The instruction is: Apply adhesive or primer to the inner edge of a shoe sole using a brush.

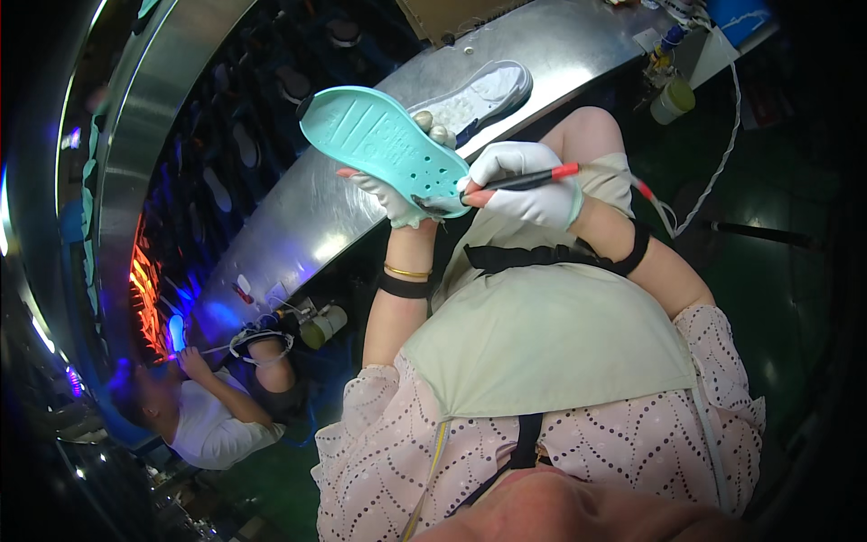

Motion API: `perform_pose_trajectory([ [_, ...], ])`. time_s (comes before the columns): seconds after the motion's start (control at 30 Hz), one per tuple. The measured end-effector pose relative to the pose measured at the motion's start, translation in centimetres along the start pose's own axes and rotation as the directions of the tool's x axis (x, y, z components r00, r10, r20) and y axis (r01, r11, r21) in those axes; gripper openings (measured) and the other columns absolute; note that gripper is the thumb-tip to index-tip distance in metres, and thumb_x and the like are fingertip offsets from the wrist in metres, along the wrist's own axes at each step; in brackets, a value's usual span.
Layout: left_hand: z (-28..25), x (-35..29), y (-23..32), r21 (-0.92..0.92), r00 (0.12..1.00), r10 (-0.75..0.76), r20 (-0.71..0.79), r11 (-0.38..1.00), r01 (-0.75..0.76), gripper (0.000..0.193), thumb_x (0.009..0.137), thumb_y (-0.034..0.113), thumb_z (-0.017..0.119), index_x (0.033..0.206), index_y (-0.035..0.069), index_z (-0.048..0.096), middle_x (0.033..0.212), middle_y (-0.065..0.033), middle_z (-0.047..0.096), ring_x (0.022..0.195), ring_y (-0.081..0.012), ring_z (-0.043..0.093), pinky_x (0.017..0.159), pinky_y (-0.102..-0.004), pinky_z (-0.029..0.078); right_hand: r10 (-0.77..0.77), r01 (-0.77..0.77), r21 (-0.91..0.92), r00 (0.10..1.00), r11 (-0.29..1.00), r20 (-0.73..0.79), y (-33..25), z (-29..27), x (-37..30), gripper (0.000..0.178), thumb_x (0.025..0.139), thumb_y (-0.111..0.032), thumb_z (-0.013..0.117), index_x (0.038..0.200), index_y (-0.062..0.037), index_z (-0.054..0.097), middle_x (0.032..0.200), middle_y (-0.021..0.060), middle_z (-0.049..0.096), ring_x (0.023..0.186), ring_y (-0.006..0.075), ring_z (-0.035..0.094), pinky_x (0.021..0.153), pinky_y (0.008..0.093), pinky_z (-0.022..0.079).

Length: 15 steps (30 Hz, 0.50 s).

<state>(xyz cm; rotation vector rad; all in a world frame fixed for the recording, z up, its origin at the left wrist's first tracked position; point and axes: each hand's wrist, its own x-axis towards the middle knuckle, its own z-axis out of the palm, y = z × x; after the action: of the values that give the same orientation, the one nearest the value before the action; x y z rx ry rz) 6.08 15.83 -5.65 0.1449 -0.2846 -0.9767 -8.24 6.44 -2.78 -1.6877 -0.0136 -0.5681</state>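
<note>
A turquoise shoe sole with grooves and small holes is gripped by its edges in my gloved left hand. Fingertips of that hand show along the far edge, and its palm lies hidden beneath. In my gloved right hand is a brush with a black and red handle, pinched between thumb and fingers. Its dark bristles touch the narrower end of the sole, on a wet-looking patch. Just beyond the sole, a white and grey shoe sole rests on the metal bench.
A pale hose loops down on the right, near a yellowish-green container. A dark conveyor carrying several soles runs along the left. At lower left a co-worker sits with a sole in hand. A cardboard box stands at the back.
</note>
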Motion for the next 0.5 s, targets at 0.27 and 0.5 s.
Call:
perform_pose_trajectory([
  [0.27,0.0,0.4,2.7,0.400,0.984,-0.180,0.015,0.903,0.159,0.106,0.056,0.087,0.049,0.120,0.003,0.050,0.104,-0.0194,0.060,0.087,-0.0304,0.063,0.074,-0.0384,0.055,0.043,-0.046,0.155,0.999,0.987,0.022,0.8,-1.0,0.9,0.020,0.073,-0.007,0.075,0.090,-0.0030,0.064,0.089,0.0042,0.066,0.079,0.0113,0.061,0.075,0.0248,0.049],
  [0.5,1.4,1.3,4.4,0.716,0.913,-0.408,-0.010,0.635,0.291,0.112,0.056,0.089,0.044,0.126,0.001,0.046,0.105,-0.0216,0.060,0.088,-0.0297,0.064,0.076,-0.0401,0.055,0.056,-0.118,0.119,0.903,0.986,0.427,0.0,-2.1,1.3,0.025,0.066,-0.007,0.079,0.088,-0.0042,0.067,0.086,0.0056,0.068,0.079,0.0154,0.064,0.074,0.0282,0.050],
])
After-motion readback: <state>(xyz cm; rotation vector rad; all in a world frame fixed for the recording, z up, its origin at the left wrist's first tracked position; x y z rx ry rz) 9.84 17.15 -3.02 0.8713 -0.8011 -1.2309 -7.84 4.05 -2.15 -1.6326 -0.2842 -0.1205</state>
